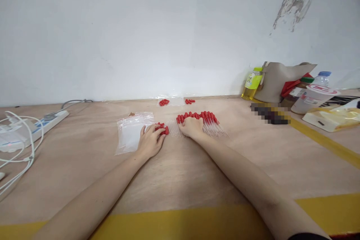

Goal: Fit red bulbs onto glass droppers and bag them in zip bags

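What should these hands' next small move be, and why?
Probably bring a small red bulb from the pile at the left hand to a thin, clear, bare tube: bare tubes lie between the hands, while the red-ended clear tubes beside the right hand already carry red bulbs.

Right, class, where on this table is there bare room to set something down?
On the tabletop, between the left forearm, the right forearm and the front yellow band; also between the power strip and the clear bag. Crowded: around the left hand and right hand, with red pieces, and the back right, with bottles.
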Available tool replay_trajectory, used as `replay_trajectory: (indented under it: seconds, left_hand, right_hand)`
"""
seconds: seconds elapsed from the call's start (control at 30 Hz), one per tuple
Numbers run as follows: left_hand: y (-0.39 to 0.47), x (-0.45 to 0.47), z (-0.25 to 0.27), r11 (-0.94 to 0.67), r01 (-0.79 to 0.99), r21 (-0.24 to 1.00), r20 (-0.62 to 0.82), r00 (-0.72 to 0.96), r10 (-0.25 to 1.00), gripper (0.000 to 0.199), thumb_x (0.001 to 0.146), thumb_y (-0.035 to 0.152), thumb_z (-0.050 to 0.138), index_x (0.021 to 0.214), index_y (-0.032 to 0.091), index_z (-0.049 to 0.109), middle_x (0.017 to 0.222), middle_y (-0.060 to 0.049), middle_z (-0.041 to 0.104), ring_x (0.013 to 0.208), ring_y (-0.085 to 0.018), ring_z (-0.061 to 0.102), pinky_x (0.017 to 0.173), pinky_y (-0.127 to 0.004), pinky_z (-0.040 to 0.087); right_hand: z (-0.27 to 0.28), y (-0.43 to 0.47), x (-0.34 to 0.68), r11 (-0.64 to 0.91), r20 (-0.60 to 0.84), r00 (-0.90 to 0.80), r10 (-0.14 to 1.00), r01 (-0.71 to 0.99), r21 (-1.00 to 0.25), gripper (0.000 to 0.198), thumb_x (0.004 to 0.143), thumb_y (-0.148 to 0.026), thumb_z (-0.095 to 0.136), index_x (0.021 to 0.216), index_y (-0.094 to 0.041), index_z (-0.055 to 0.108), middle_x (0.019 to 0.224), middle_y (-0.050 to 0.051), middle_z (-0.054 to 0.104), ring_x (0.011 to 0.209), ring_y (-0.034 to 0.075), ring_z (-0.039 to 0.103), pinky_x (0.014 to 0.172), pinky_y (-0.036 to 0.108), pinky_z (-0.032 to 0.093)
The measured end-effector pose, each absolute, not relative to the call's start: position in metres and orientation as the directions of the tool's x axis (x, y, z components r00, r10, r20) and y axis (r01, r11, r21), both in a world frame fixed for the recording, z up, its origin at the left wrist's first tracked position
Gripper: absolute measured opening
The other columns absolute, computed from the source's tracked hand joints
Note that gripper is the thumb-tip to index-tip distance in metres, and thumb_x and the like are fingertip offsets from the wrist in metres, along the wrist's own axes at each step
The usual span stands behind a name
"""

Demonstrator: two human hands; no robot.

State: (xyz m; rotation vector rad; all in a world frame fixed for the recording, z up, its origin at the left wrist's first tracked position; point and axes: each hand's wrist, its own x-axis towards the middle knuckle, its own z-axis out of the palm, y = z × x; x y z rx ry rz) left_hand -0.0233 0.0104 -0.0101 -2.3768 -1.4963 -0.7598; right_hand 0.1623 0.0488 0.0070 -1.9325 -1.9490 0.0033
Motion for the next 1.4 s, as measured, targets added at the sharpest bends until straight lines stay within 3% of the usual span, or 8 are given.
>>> replay_trajectory:
  seconds: [0.13,0.53,0.77,0.97,1.03,1.13,1.27,1.4]
  left_hand:
    - [0.010,-0.023,-0.008,-0.387,0.918,0.082,0.571,0.275,0.773,0.016,0.080,0.029,0.051,0.090,0.023,0.062,0.101,-0.005,0.059,0.098,-0.023,0.049,0.086,-0.040,0.031]
    - [0.001,-0.018,0.002,-0.336,0.936,0.108,0.651,0.189,0.735,0.013,0.082,0.027,0.045,0.083,0.019,0.056,0.090,-0.004,0.062,0.092,-0.024,0.051,0.083,-0.039,0.029]
    - [-0.021,-0.021,0.006,-0.573,0.802,0.165,0.514,0.426,0.744,0.009,0.079,0.024,0.047,0.085,0.020,0.053,0.085,-0.001,0.063,0.081,-0.018,0.055,0.079,-0.035,0.032]
    - [-0.025,-0.016,0.002,-0.625,0.749,0.222,0.443,0.493,0.749,0.010,0.073,0.016,0.048,0.081,0.019,0.053,0.076,0.000,0.061,0.072,-0.017,0.054,0.076,-0.034,0.034]
    - [-0.024,-0.014,0.001,-0.641,0.727,0.246,0.451,0.499,0.740,0.005,0.075,0.021,0.050,0.078,0.019,0.052,0.074,0.000,0.060,0.070,-0.016,0.054,0.075,-0.033,0.035]
    - [-0.021,-0.011,-0.001,-0.637,0.725,0.262,0.459,0.487,0.743,0.018,0.076,0.035,0.056,0.074,0.018,0.052,0.070,0.000,0.058,0.069,-0.016,0.053,0.073,-0.032,0.036]
    - [-0.015,-0.008,-0.007,-0.601,0.766,0.229,0.459,0.459,0.761,0.017,0.079,0.036,0.054,0.084,0.020,0.058,0.079,-0.001,0.060,0.079,-0.018,0.054,0.077,-0.035,0.032]
    - [-0.015,-0.005,-0.009,-0.615,0.774,0.148,0.506,0.475,0.720,0.021,0.085,0.028,0.046,0.102,0.023,0.059,0.084,-0.003,0.056,0.085,-0.019,0.051,0.080,-0.037,0.030]
  right_hand:
    - [0.006,0.043,0.160,0.106,0.300,-0.020,0.954,0.956,-0.274,0.029,0.076,-0.042,0.046,0.075,-0.017,0.062,0.075,0.007,0.066,0.077,0.022,0.059,0.081,0.039,0.025]
    - [0.011,0.031,0.142,0.138,0.260,-0.088,0.961,0.974,-0.179,0.026,0.076,-0.031,0.046,0.074,-0.012,0.064,0.077,0.014,0.066,0.073,0.022,0.059,0.085,0.042,0.020]
    - [0.010,0.033,0.140,0.106,0.232,-0.056,0.971,0.972,-0.208,0.029,0.077,-0.033,0.043,0.076,-0.013,0.065,0.079,0.014,0.067,0.074,0.023,0.060,0.083,0.042,0.022]
    - [0.021,0.032,0.153,0.126,0.323,-0.024,0.946,0.947,-0.296,0.029,0.081,-0.031,0.040,0.076,-0.014,0.063,0.076,0.011,0.066,0.075,0.022,0.059,0.077,0.038,0.029]
    - [0.024,0.030,0.164,0.195,0.368,-0.055,0.928,0.914,-0.355,0.027,0.083,-0.029,0.038,0.080,-0.014,0.061,0.079,0.010,0.066,0.075,0.020,0.059,0.071,0.032,0.033]
    - [0.021,0.019,0.189,0.412,0.476,-0.194,0.857,0.814,-0.409,0.022,0.085,-0.023,0.038,0.084,-0.015,0.059,0.083,0.007,0.065,0.077,0.016,0.058,0.067,0.026,0.035]
    - [0.001,-0.006,0.222,0.624,0.614,-0.378,0.693,0.740,-0.248,0.022,0.086,-0.020,0.039,0.098,-0.018,0.057,0.091,0.005,0.064,0.085,0.016,0.055,0.078,0.030,0.032]
    - [-0.012,-0.025,0.240,0.657,0.647,-0.418,0.638,0.734,-0.173,0.019,0.086,-0.018,0.039,0.089,-0.018,0.057,0.085,0.005,0.064,0.077,0.015,0.055,0.083,0.034,0.027]
